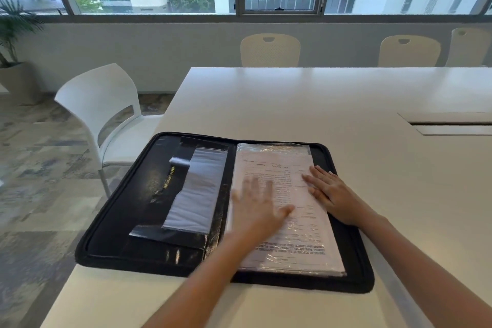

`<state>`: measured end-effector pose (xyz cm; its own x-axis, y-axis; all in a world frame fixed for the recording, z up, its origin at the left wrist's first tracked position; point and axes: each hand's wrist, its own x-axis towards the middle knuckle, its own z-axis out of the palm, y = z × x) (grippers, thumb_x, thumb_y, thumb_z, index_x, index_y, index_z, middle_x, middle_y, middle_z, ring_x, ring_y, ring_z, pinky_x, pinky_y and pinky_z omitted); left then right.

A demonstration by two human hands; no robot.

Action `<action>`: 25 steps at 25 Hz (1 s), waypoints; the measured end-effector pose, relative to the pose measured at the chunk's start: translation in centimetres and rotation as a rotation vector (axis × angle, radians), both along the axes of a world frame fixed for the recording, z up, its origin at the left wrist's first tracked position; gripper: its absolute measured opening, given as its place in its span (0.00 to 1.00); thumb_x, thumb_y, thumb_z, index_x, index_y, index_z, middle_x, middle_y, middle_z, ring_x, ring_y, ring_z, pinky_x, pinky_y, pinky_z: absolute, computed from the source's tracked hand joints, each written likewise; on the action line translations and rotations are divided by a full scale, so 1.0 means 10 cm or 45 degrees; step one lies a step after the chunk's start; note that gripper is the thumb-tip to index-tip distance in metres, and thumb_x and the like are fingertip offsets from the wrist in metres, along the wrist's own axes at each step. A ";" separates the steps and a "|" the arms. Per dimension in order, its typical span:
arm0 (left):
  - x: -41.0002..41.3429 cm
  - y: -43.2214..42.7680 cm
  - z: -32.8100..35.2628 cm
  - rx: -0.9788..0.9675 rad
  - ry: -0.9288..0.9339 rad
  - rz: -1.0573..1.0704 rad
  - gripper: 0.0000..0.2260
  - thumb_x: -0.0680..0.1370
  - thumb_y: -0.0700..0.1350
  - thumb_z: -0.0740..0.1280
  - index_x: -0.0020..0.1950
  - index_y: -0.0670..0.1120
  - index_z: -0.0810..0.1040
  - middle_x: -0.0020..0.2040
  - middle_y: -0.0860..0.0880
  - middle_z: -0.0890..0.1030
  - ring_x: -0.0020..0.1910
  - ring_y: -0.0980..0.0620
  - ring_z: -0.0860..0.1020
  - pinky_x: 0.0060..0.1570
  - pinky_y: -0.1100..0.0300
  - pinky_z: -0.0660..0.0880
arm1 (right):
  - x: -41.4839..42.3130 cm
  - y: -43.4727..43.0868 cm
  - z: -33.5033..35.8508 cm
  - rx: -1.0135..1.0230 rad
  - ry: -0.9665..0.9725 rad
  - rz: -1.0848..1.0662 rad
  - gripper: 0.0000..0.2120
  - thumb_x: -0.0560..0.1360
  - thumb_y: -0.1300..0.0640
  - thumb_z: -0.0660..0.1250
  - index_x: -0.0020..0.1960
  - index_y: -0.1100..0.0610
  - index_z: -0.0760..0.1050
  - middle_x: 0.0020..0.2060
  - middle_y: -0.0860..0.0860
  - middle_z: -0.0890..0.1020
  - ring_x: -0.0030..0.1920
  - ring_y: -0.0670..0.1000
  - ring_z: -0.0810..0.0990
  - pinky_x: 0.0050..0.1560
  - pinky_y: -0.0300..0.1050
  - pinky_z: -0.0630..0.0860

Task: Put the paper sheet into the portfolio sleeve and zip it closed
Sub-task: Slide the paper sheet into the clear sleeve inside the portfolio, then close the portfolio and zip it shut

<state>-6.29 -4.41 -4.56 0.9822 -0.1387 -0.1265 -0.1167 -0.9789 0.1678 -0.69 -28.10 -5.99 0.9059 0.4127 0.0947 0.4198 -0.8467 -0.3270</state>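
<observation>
1. Head view shows a black zip-around fabric portfolio (111, 224) lying fully open on a white rectangular table (306, 104), close to its near edge.
2. On the right half sits a white printed paper sheet (298, 250), under or inside a glossy clear plastic sleeve (277, 150); whether it is fully seated cannot be told.
3. Left hand (255, 208) is flat and spread over the sheet, grasping nothing; it is blurred, so contact cannot be confirmed.
4. Right hand (327, 192) rests palm-down on the right edge of the sleeve, fingers extended, holding nothing.
5. Left half of the portfolio carries a dark pocket with a frosted plastic strip (194, 189).
6. Handling judgement: the sheet is light and limp and likely to buckle if pushed from one corner; the film looks slippery and creases easily. Flat palm pressure suits it best.
7. Zipper track runs along the portfolio's outer border; the slider is not identifiable. Closing will require folding one half over, then pinching the pull tab while bracing the cover.
</observation>
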 end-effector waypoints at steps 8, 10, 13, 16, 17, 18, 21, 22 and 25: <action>0.37 2.01 0.32 0.283 -0.044 0.725 0.42 0.77 0.71 0.46 0.79 0.42 0.48 0.78 0.35 0.51 0.77 0.36 0.51 0.72 0.37 0.53 | -0.01 -0.03 0.00 0.004 0.015 0.024 0.29 0.78 0.39 0.49 0.76 0.48 0.58 0.77 0.50 0.56 0.77 0.47 0.49 0.76 0.48 0.49; 0.35 2.24 0.35 0.252 -0.028 0.856 0.40 0.77 0.71 0.50 0.76 0.41 0.57 0.74 0.35 0.64 0.73 0.36 0.63 0.68 0.41 0.62 | -0.01 -0.01 0.04 -0.011 0.028 0.026 0.27 0.79 0.41 0.52 0.75 0.49 0.59 0.77 0.51 0.57 0.77 0.48 0.50 0.76 0.49 0.51; 0.32 2.47 0.47 0.164 -0.025 0.885 0.28 0.76 0.68 0.58 0.57 0.44 0.75 0.51 0.44 0.80 0.49 0.43 0.76 0.45 0.53 0.72 | 0.00 0.06 0.13 0.012 0.003 -0.022 0.24 0.79 0.46 0.60 0.73 0.51 0.65 0.75 0.53 0.62 0.75 0.50 0.57 0.74 0.50 0.57; 0.32 2.62 0.69 0.052 -0.068 0.849 0.19 0.76 0.62 0.64 0.48 0.45 0.73 0.47 0.46 0.79 0.43 0.46 0.75 0.42 0.55 0.72 | -0.01 0.26 0.24 0.017 -0.071 -0.101 0.21 0.78 0.52 0.64 0.70 0.53 0.71 0.73 0.55 0.66 0.74 0.52 0.63 0.72 0.53 0.64; 0.32 2.64 0.79 0.010 -0.084 0.839 0.19 0.76 0.61 0.65 0.49 0.45 0.74 0.48 0.46 0.78 0.45 0.45 0.75 0.44 0.54 0.73 | -0.03 0.34 0.29 0.031 -0.090 -0.116 0.20 0.78 0.53 0.64 0.70 0.53 0.71 0.73 0.55 0.67 0.73 0.52 0.64 0.71 0.53 0.66; 0.34 2.66 0.91 -0.034 -0.095 0.822 0.18 0.76 0.59 0.66 0.51 0.44 0.76 0.48 0.45 0.78 0.47 0.44 0.76 0.47 0.53 0.74 | -0.05 0.43 0.33 0.066 -0.096 -0.130 0.20 0.78 0.54 0.64 0.69 0.53 0.72 0.73 0.55 0.67 0.71 0.51 0.68 0.69 0.52 0.68; 0.38 2.67 1.37 -0.297 -0.165 0.708 0.17 0.77 0.54 0.68 0.55 0.41 0.82 0.51 0.42 0.82 0.53 0.42 0.78 0.56 0.50 0.76 | -0.12 0.68 0.48 0.221 -0.109 -0.140 0.19 0.77 0.54 0.66 0.68 0.51 0.73 0.72 0.54 0.68 0.31 0.35 0.80 0.41 0.39 0.78; 0.36 2.61 1.55 -0.442 -0.195 0.648 0.15 0.77 0.52 0.69 0.55 0.41 0.83 0.49 0.42 0.83 0.50 0.43 0.80 0.53 0.52 0.77 | -0.14 0.76 0.51 0.274 -0.112 -0.140 0.19 0.77 0.53 0.66 0.68 0.50 0.73 0.72 0.53 0.69 0.19 0.38 0.72 0.31 0.31 0.73; 0.21 2.22 2.00 -0.842 -0.231 0.432 0.09 0.79 0.49 0.68 0.52 0.44 0.83 0.39 0.50 0.82 0.34 0.56 0.78 0.34 0.65 0.75 | -0.18 0.95 0.66 0.423 -0.142 -0.123 0.18 0.78 0.51 0.65 0.67 0.49 0.74 0.70 0.51 0.71 0.14 0.42 0.65 0.21 0.25 0.65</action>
